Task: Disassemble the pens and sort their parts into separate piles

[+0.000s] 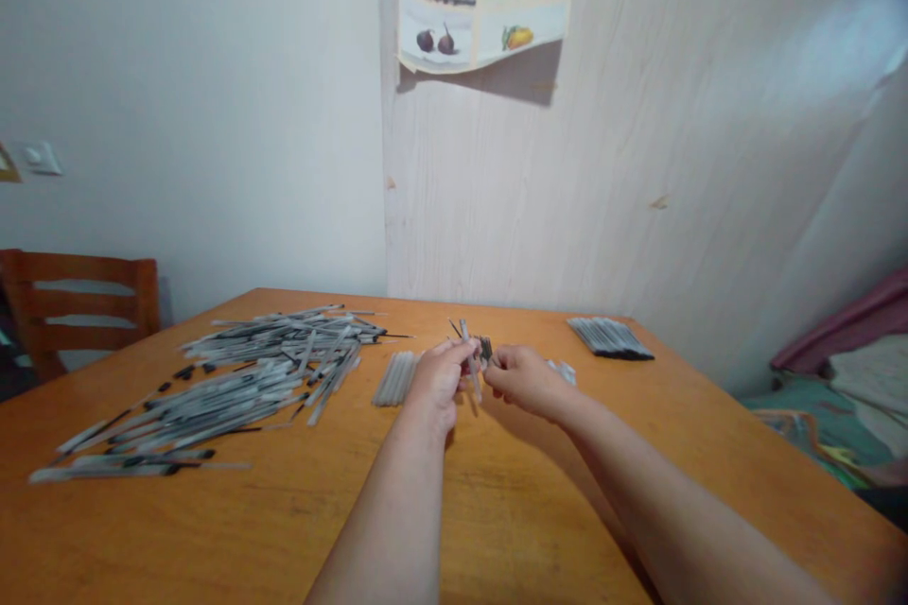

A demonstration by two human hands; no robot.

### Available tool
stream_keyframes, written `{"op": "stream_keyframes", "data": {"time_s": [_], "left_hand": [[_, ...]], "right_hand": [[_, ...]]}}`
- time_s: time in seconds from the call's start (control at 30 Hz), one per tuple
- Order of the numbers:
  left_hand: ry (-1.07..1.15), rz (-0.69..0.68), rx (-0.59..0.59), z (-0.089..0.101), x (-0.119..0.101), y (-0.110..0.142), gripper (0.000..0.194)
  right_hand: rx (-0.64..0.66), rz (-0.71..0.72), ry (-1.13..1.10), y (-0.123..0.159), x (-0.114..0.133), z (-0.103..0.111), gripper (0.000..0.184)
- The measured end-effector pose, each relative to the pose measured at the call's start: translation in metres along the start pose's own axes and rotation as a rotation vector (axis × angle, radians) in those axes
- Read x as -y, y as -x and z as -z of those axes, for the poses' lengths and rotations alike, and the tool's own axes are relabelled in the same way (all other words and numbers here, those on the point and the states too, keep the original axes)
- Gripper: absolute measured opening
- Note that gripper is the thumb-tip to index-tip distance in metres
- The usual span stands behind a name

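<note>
Near the middle of the table, my left hand [441,376] is closed around a translucent pen barrel [476,383], which stands nearly upright between thumb and fingers. A thin dark-tipped stick like a pen refill [455,328] pokes out beside it. Just right of it, my right hand [523,380] is closed in a pinch close to the barrel; what its fingertips hold is too small to make out. Some dark small pieces [485,347] show behind and between the hands. Left of my left hand lies a neat row of clear barrels [394,380].
A large loose heap of pen parts [234,397] covers the table's left side, with small black caps [184,372] among it. An aligned row of black-ended pens [610,337] lies at the far right. Pale pieces [564,371] sit behind my right wrist. A wooden chair [85,302] stands left.
</note>
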State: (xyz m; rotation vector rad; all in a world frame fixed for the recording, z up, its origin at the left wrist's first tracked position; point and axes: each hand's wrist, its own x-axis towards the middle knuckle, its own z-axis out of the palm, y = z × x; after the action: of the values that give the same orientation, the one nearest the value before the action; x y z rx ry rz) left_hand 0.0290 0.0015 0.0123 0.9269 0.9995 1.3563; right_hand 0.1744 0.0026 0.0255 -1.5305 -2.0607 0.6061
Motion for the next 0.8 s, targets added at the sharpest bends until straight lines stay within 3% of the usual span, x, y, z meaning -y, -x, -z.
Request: {"op": "stream_keyframes", "data": {"time_s": [0.23, 0.57, 0.8], "left_hand": [[0.187, -0.028, 0.064, 0.001, 0.000, -0.001, 0.025], [0.413, 0.054, 0.096, -0.001, 0.000, -0.003, 0.016], [0.501, 0.113, 0.105, -0.005, -0.004, 0.001, 0.008]], "right_hand": [[0.077, 0.010, -0.180, 0.001, -0.006, 0.003, 0.022], [-0.221, 0.341, -0.091, 0.013, 0.012, 0.015, 0.023], [-0.222, 0.360, -0.303, 0.010, 0.013, 0.009, 0.023]]}}
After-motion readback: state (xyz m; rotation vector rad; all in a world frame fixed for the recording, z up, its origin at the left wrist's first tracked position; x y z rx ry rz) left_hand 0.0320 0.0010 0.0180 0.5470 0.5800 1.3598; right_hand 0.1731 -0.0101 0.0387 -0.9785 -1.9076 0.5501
